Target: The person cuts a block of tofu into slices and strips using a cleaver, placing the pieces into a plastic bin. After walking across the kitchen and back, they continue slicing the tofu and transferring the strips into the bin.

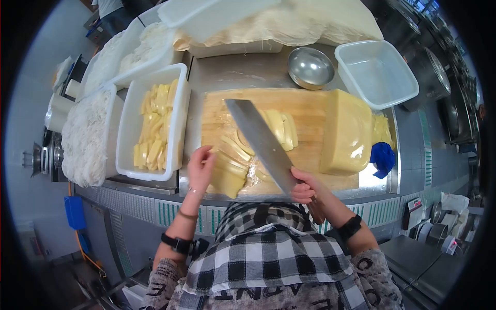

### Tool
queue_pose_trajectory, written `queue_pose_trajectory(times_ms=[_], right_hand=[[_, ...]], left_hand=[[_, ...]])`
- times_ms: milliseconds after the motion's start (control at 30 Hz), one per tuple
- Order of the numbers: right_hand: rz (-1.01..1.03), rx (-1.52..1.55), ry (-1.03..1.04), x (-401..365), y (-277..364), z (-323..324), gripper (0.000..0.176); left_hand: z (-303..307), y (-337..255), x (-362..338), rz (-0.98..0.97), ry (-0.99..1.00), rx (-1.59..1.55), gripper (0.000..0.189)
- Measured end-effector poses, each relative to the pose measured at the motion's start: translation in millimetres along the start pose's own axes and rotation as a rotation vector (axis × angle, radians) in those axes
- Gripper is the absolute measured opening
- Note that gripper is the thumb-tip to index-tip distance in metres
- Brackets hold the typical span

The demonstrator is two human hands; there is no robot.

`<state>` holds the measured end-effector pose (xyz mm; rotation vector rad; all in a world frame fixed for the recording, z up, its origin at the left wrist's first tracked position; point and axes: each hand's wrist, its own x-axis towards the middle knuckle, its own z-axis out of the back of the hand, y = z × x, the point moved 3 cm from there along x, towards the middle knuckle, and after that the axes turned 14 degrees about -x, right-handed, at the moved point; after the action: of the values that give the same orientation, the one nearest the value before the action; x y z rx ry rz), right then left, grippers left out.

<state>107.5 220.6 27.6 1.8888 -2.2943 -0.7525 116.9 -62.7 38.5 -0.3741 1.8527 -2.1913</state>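
With the fingers of the right hand [304,189] closed, gripping 1 cleaver [264,145] by its brown handle [316,211]. Holding the blade above the wooden board [310,106], between 2 groups of yellow slices. Pointing the squared far end forward and to the left, with the handle slanting back to the right, past the board's near edge. Running its long axis diagonally across the board. Showing a broad, flat, nearly rectangular blade, grey with a dull shine and a few small marks.

With the fingers of the left hand [200,169] loosely bent and partly open, hovering just beside the near-left slices [227,173]. Lying fanned and overlapping there, pale yellow and glossy; lying close together beyond the blade, the other slices [284,129]. Standing at the board's right side, 1 large yellow block [347,132] with rounded edges and a wet sheen. Resting left of the board, 1 white tub [182,106] holding thick yellow pieces [156,124]. Sitting beyond the board, 1 metal bowl [311,67].
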Motion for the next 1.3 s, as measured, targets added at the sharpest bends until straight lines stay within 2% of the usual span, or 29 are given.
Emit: queue_pose_trajectory(times_ms=[33, 67, 133, 167, 233, 267, 300, 333, 367, 433, 467, 567, 633, 700, 733, 800, 900, 967, 1000, 1067, 1200, 1300], right_hand=[[0.019, 0.032, -0.125, -7.1, 3.7, -7.4, 0.03], [0.038, 0.067, -0.252, -14.0, 5.2, -11.6, 0.03], [0.086, 0.014, -0.274, -25.0, 5.0, -15.6, 0.029], [0.136, -0.041, -0.299, -30.6, 5.7, -17.5, 0.028], [0.186, -0.104, -0.322, -43.9, 4.4, -22.1, 0.027], [0.233, -0.158, -0.34, -51.2, 0.7, -25.5, 0.027], [0.239, -0.149, -0.353, -57.1, -5.2, -30.2, 0.027], [0.279, -0.188, -0.443, -63.0, -6.8, -33.4, 0.028], [0.32, -0.234, -0.527, -67.5, -6.3, -36.3, 0.029], [0.363, -0.244, -0.583, -74.3, -10.2, -42.7, 0.028], [0.397, -0.246, -0.643, -79.1, -12.6, -45.3, 0.028], [0.467, -0.23, -0.74, -90.3, -19.1, -57.3, 0.026], [0.51, -0.22, -0.726, -96.6, -26.2, -56.4, 0.025], [0.541, -0.228, -0.718, -100.0, -32.3, -57.9, 0.025], [0.553, -0.207, -0.74, -101.8, -36.4, -58.5, 0.026], [0.56, -0.191, -0.759, -102.9, -43.4, -57.4, 0.025], [0.55, -0.147, -0.801, -103.5, -54.6, -52.5, 0.024], [0.544, -0.118, -0.832, -102.7, -58.8, -51.5, 0.023], [0.541, -0.094, -0.861, -101.9, -60.8, -51.6, 0.023], [0.537, -0.069, -0.894, -100.7, -63.6, -52.1, 0.023], [0.521, -0.075, -0.914, -98.8, -66.9, -52.7, 0.024], [0.506, -0.095, -0.939, -97.4, -67.6, -55.3, 0.021]], left_hand=[[-9.6, -8.3, 9.3, -0.11, 0.128, 0.199, 0.022], [-15.0, -7.4, 24.3, -0.111, 0.129, 0.199, 0.022], [-37.8, -10.9, 40.8, -0.728, 0.428, 0.625, 0.024], [-40.3, -7.8, 44.3, -0.731, 0.43, 0.62, 0.024], [-58.2, -3.6, 48.5, -0.645, 0.657, 0.781, 0.028], [-73.9, -6.6, 36.4, -0.684, 0.637, 0.737, 0.024], [-91.6, -0.2, 19.6, -0.673, 0.785, 0.699, 0.022], [-109.0, 6.1, -0.6, -0.701, 0.962, 0.733, 0.014], [-123.5, 3.1, -17.9, -0.647, 1.07, 0.8, 0.014], [-143.3, 32.7, -31.9, -0.676, 1.1, 0.876, 0.018], [-149.9, 42.1, -33.9, -0.66, 1.125, 0.81, 0.02], [-157.2, 47.2, -30.0, -0.615, 1.194, 0.695, 0.022], [-158.8, 36.2, -21.3, -0.585, 1.241, 0.643, 0.022], [-149.7, 21.5, -1.7, -0.049, 1.375, 0.392, 0.022], [-142.1, 18.5, 6.0, 0.188, 1.36, 0.123, 0.023], [-128.0, 8.8, 28.5, 0.192, 1.331, 0.006, 0.023], [-101.0, -11.2, 62.4, 0.278, 1.31, 0.034, 0.022], [-88.3, -16.7, 80.2, -0.235, 1.247, 0.364, 0.018], [-83.0, -7.3, 84.1, -0.234, 1.252, 0.363, 0.018], [-78.1, 15.8, 87.4, -0.632, 1.244, 0.528, 0.018], [-70.0, 25.5, 84.7, -0.695, 1.18, 0.577, 0.02], [-64.6, 27.5, 88.9, -0.624, 1.155, 0.535, 0.021]])
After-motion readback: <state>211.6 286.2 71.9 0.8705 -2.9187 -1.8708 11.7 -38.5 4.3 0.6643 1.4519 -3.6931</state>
